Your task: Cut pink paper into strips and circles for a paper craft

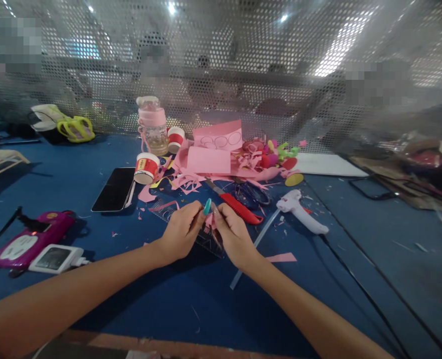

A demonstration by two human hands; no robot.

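Perforated metal screen (243,55) stands behind a blue work surface (131,299) littered with paper scraps. Left grip (185,227) and right grip (234,234) meet near the middle of the surface, fingertips close together. Both are closed, pinching a small pink paper piece (208,223) held between them; its exact form is largely hidden by the fingers. A teal spot shows at the left thumb; whether nail or separate item cannot be determined.

Just beyond the hands lies a red-handled knife (239,207), with a dark blue looped item (250,194) beside it. To the right, a white glue gun (303,214) rests on its side, a translucent glue stick (256,245) extending from it toward the right forearm. Pink paper sheets (208,160) are heaped farther back. Left of the heap: two red-and-white paper cups (146,168), a pink-topped water bottle (154,132) and, nearer, a black-screened smartphone (115,189).
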